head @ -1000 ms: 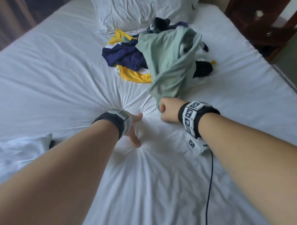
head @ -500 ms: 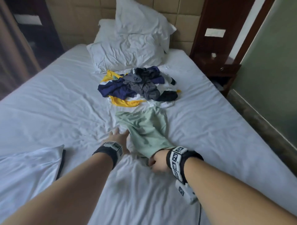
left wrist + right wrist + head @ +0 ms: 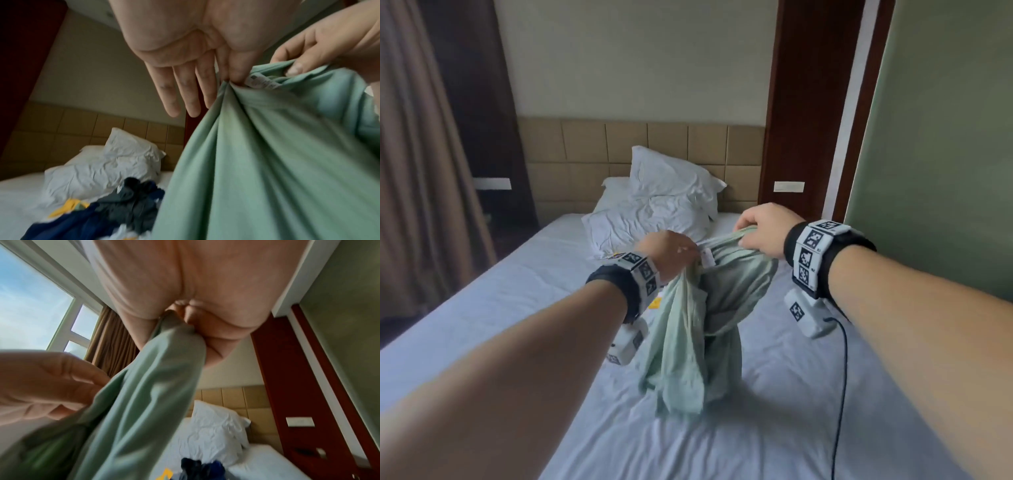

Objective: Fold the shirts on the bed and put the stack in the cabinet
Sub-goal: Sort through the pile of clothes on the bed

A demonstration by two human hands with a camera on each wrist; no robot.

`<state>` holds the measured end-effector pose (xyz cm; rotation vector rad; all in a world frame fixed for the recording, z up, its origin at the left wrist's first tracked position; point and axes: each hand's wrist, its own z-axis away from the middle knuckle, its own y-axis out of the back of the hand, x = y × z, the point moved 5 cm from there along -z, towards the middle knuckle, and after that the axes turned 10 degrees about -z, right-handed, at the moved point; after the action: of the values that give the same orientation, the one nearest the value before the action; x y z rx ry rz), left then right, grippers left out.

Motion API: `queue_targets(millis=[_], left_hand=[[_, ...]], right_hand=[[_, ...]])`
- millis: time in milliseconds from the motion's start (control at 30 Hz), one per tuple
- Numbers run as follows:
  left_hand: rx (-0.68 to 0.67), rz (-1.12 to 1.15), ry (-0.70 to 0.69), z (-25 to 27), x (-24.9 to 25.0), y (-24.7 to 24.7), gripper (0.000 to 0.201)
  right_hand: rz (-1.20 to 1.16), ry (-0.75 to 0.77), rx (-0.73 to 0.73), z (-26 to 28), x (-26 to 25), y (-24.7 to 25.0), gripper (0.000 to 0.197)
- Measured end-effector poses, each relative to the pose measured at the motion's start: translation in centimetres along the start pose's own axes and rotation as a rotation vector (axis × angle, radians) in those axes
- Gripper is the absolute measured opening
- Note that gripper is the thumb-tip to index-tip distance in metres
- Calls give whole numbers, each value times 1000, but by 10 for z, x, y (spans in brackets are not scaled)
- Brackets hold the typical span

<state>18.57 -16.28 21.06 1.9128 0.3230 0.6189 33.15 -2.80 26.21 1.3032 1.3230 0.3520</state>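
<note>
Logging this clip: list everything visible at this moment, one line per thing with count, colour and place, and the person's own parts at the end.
green shirt: one, pale green, held up over the bed, lower end touching the sheet
white tag: one, at the shirt's gathered top edge
pile of clothes: one heap, navy, grey, yellow, on the bed before the pillows
pillows: two, white, at the headboard
bed: one, white sheet
headboard: one, tan, padded squares
curtain: one, brown, left side
window: one, bright, seen from the right wrist
wrist bands: two, black with white markers
left hand: pinches the shirt's top edge, other fingers straight
right hand: grips the shirt's top edge
</note>
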Motion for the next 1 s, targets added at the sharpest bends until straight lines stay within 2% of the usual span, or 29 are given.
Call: queue_targets(millis=[133,233,367,467,533,600,667,700,767,800,833,900,967,1000], left_hand=[[154,76,-1,16,33,63,21],[200,242,44,27,43,93,20],[191,342,66,52,52,121,19],[107,524,91,77,60,125,21],[97,539,43,92,70,124,19],[43,579,9,104,79,120,51],[-52,421,-15,109,85,115,81],[-93,254,-29,113,88,116,84],[-156,23,4,115,83,118,73],[-171,4,19,114,79,121,69],[-198,13,27,113,75,122,69],[-239,40,20,112,72,123,70],[-256,13,13,112,78,126,61],[-257,-22,12,115,84,129,49]], right_hand=[[12,44,172,25,-24,52,18],[68,44,218,45,-35,70,15],[188,-15,185,75,-36,78,16],[69,-86,186,94,-26,89,22],[14,-95,166,105,-24,95,21],[-32,-42,156,112,-30,101,29],[-111,-2,156,118,-31,106,44],[-175,-11,142,121,-28,108,53],[-311,-42,107,128,-17,114,78],[-409,-74,75,133,-9,116,86],[-523,-101,40,139,-1,117,85],[-671,-135,-2,151,8,121,57],[-626,-98,34,152,15,130,35],[-560,-64,93,152,18,137,29]])
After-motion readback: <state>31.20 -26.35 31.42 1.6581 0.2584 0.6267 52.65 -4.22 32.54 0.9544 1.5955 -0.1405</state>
